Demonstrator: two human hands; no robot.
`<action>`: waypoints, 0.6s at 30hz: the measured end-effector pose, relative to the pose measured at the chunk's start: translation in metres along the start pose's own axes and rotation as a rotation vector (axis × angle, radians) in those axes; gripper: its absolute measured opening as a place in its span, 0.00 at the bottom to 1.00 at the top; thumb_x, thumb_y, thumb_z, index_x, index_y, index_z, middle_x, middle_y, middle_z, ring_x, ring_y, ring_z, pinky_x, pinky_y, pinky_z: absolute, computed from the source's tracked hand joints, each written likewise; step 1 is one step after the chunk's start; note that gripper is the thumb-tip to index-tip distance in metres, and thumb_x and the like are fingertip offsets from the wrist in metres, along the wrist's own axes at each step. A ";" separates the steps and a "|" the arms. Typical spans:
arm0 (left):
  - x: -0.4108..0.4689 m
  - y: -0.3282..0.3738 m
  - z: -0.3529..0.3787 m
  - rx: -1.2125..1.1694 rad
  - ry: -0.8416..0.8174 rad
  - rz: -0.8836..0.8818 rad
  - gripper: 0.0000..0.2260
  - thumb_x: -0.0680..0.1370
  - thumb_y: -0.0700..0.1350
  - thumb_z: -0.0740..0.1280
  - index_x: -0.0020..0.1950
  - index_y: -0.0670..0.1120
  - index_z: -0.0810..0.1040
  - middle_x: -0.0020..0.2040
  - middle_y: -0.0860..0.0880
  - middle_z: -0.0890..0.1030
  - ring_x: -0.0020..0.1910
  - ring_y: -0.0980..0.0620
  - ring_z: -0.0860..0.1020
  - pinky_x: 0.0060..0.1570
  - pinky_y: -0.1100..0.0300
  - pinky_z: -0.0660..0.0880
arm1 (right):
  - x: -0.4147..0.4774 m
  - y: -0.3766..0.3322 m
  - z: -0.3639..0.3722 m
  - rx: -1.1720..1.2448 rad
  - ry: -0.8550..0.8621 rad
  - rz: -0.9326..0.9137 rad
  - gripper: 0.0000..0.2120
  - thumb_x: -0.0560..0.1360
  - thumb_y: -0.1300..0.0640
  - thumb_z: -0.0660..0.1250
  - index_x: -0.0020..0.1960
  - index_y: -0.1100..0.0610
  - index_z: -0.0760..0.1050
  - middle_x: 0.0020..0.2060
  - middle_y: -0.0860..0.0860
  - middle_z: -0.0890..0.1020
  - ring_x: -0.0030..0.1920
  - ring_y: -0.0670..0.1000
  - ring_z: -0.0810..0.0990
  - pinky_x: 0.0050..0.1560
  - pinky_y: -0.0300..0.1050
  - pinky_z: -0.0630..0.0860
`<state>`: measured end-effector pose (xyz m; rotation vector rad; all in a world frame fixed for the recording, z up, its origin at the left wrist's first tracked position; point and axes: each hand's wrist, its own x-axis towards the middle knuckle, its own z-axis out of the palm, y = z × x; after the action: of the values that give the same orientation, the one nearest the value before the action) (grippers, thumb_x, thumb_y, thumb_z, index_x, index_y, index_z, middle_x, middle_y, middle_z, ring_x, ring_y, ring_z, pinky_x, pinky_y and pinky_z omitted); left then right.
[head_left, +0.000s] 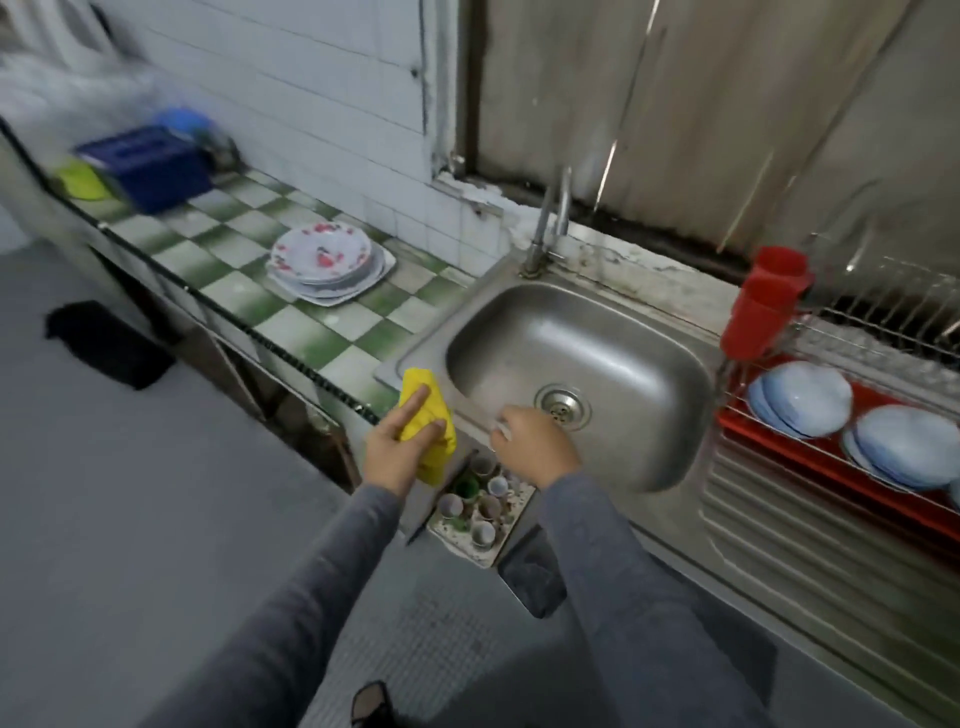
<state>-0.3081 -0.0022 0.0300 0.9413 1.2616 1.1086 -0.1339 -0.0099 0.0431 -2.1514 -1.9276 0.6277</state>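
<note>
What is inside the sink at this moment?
The sink's bare steel wall and its drain show. The right hand, over the near side, pinches a small white thing too blurred to name and covers the basin floor beneath it.

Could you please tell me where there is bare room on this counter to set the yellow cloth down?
Bare checkered tiles lie between the plate stack and the sink rim; the basin and the ribbed drainboard are bare too. The red rack is crowded with bowls.
</note>
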 end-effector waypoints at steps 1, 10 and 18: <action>0.009 0.006 -0.022 0.019 0.020 0.007 0.23 0.76 0.35 0.72 0.69 0.48 0.77 0.67 0.47 0.76 0.63 0.50 0.76 0.57 0.61 0.76 | 0.011 -0.022 0.009 0.004 -0.012 -0.016 0.15 0.81 0.52 0.58 0.60 0.59 0.76 0.59 0.59 0.80 0.60 0.61 0.78 0.53 0.50 0.74; 0.083 0.040 -0.159 0.020 0.142 0.047 0.23 0.75 0.38 0.73 0.66 0.57 0.76 0.68 0.47 0.76 0.63 0.48 0.77 0.62 0.51 0.76 | 0.093 -0.163 0.057 0.015 -0.053 -0.152 0.18 0.82 0.51 0.58 0.68 0.57 0.73 0.64 0.57 0.78 0.64 0.58 0.75 0.58 0.49 0.73; 0.163 0.054 -0.221 0.012 0.230 -0.004 0.23 0.75 0.39 0.74 0.68 0.53 0.77 0.69 0.45 0.76 0.63 0.46 0.77 0.65 0.48 0.75 | 0.183 -0.228 0.084 0.000 -0.057 -0.171 0.18 0.82 0.51 0.57 0.67 0.56 0.74 0.64 0.56 0.78 0.61 0.58 0.77 0.60 0.51 0.76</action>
<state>-0.5377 0.1575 0.0220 0.8371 1.4563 1.2340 -0.3632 0.1901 0.0275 -1.9613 -2.1116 0.6636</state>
